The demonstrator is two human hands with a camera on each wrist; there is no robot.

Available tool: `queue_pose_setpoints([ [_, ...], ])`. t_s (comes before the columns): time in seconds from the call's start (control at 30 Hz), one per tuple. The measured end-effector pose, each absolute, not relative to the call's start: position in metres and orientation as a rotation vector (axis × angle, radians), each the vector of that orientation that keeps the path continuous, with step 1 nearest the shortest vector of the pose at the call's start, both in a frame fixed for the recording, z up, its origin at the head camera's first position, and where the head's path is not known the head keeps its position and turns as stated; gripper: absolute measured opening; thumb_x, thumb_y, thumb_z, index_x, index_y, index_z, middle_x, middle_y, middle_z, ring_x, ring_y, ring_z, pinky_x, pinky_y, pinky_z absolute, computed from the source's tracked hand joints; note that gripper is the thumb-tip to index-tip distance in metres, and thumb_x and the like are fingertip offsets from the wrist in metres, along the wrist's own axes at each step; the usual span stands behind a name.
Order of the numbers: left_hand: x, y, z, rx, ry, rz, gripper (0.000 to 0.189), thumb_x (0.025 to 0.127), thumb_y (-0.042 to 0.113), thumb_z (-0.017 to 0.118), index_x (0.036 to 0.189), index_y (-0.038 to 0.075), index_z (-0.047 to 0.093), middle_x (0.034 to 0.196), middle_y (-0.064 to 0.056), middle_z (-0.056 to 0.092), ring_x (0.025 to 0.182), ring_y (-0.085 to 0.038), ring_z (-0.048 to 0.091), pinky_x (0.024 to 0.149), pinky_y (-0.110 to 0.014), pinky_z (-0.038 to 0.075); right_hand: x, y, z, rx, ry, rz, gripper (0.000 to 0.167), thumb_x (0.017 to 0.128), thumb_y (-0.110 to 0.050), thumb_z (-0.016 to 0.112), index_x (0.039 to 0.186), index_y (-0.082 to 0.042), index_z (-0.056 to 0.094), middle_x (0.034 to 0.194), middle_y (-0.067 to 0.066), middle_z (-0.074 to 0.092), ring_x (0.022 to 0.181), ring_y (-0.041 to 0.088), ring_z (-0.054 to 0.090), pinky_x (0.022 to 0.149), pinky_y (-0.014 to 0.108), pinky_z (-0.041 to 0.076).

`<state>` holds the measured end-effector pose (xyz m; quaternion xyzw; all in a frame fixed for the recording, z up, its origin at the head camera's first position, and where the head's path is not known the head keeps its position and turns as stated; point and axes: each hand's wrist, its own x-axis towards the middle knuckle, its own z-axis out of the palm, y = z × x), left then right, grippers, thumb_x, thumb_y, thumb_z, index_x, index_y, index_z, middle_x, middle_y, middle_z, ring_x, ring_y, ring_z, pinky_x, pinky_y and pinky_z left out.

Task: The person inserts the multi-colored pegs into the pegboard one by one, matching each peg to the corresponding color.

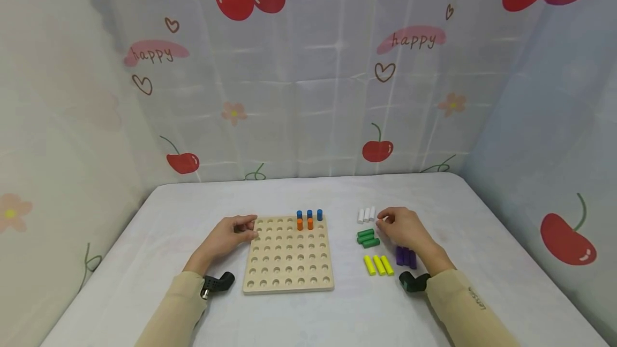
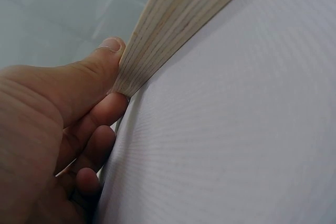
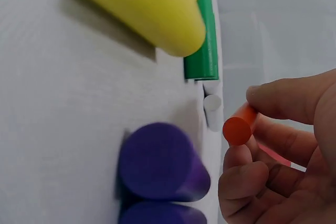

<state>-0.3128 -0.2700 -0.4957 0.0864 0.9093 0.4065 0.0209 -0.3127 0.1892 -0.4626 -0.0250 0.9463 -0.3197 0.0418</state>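
A square wooden pegboard (image 1: 288,288) with rows of round holes lies on the white-covered table. Three blue pegs (image 1: 309,213) stand in its far row toward the right, and two orange pegs (image 1: 310,224) stand in the row before them. My left hand (image 1: 226,240) holds the board's far left edge, the thumb at the top and the fingertips low against the layered side (image 2: 168,24). Over the right part of the table, my right hand (image 1: 406,229) pinches an orange peg (image 3: 239,129) between thumb and fingers, beside the white pegs (image 1: 367,215).
Right of the board, loose pegs lie sorted by colour: green pegs (image 1: 368,238), yellow pegs (image 1: 378,265) and purple pegs (image 1: 406,257). The purple ones lie beneath my right wrist. A printed curtain (image 1: 308,95) closes off the back and sides of the table (image 1: 284,320).
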Motion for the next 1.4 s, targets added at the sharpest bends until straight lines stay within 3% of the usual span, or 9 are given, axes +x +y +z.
queue_pose_setpoints([
  [0.2,-0.313,-0.269,-0.496,0.249,2.823,1.243,0.053,0.093,0.025,0.078,0.142,0.013,0.064,0.104,0.002,0.067,0.100,-0.017,0.056,0.095,-0.036,0.044,-0.310,0.186,-0.456,-0.120,2.908,-1.021,0.033,0.103,-0.025,0.062,0.130,-0.007,0.068,0.109,0.010,0.067,0.090,0.023,0.060,0.069,0.029,0.051],
  [0.47,-0.315,-0.267,-0.496,0.252,2.816,1.251,0.054,0.092,0.028,0.079,0.142,0.013,0.064,0.104,0.002,0.068,0.100,-0.017,0.056,0.095,-0.035,0.045,-0.307,0.177,-0.445,-0.178,2.908,-1.061,0.033,0.105,-0.023,0.058,0.132,-0.005,0.066,0.102,0.005,0.071,0.096,0.023,0.065,0.078,0.036,0.055],
  [0.67,-0.315,-0.268,-0.498,0.252,2.802,1.281,0.052,0.092,0.025,0.080,0.140,0.012,0.065,0.103,0.002,0.068,0.100,-0.018,0.056,0.097,-0.039,0.044,-0.307,0.169,-0.442,-0.246,2.922,-1.068,0.031,0.104,-0.023,0.061,0.128,-0.006,0.068,0.106,0.005,0.073,0.102,0.025,0.066,0.085,0.041,0.056],
  [1.1,-0.314,-0.269,-0.496,0.240,2.805,1.270,0.052,0.092,0.025,0.079,0.140,0.013,0.065,0.104,0.002,0.068,0.100,-0.018,0.056,0.095,-0.038,0.045,-0.310,0.128,-0.435,-0.263,2.886,-1.090,0.029,0.101,-0.021,0.068,0.127,-0.008,0.071,0.112,0.005,0.072,0.101,0.024,0.063,0.084,0.036,0.057],
  [1.4,-0.313,-0.270,-0.496,0.248,2.808,1.271,0.052,0.092,0.026,0.079,0.140,0.012,0.065,0.104,0.002,0.068,0.100,-0.018,0.056,0.095,-0.038,0.045,-0.312,0.095,-0.439,-0.323,2.856,-1.118,0.027,0.099,-0.021,0.070,0.125,-0.011,0.072,0.104,0.000,0.072,0.096,0.020,0.062,0.080,0.032,0.057],
])
